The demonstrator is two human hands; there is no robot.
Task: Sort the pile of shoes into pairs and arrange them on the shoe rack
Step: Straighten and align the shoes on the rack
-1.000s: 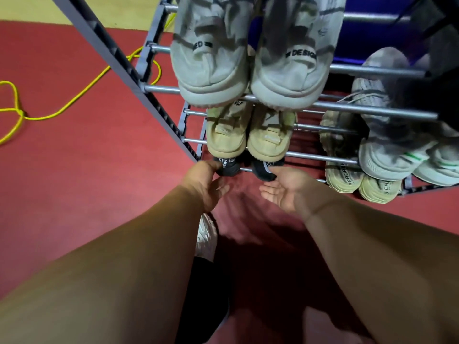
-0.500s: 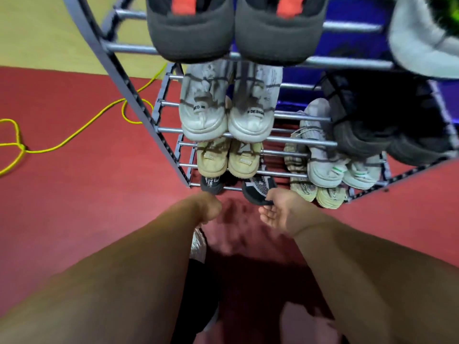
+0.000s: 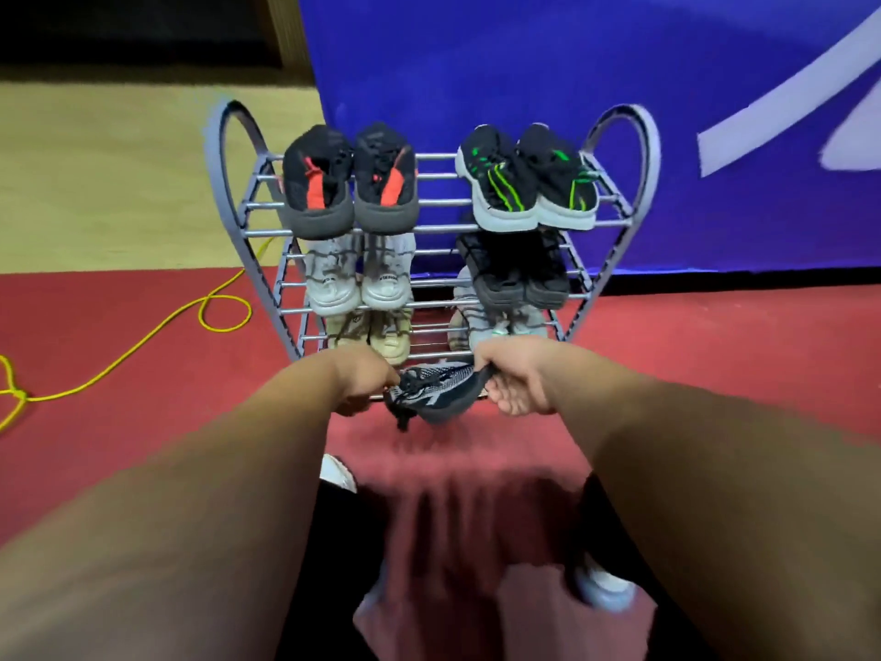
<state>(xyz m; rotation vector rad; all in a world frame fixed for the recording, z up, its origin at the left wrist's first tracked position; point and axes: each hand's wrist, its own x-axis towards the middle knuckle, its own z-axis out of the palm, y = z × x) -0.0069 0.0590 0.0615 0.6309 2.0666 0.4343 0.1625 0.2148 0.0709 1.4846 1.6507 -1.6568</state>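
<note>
A grey metal shoe rack (image 3: 619, 217) stands against a blue wall panel. Its top shelf carries a black-and-red pair (image 3: 350, 183) and a black-and-green pair (image 3: 527, 183). Below them sit a white pair (image 3: 357, 279) and a dark pair (image 3: 517, 271), with a beige pair (image 3: 376, 333) and a pale pair (image 3: 496, 322) lower down. In front of the bottom shelf, my right hand (image 3: 517, 381) grips the heel of a black-and-white knit shoe (image 3: 436, 388). My left hand (image 3: 364, 381) has its fingers curled at the shoe's laces; whether they pinch the laces I cannot tell.
A yellow cable (image 3: 157, 326) loops over the red floor left of the rack. My own feet in white shoes (image 3: 603, 589) show at the bottom. A beige strip of floor (image 3: 105, 183) lies behind the rack on the left.
My head has pulled back and up, so the whole rack now shows. The black-and-white shoe has come off the bottom shelf's edge, held between my hands.
</note>
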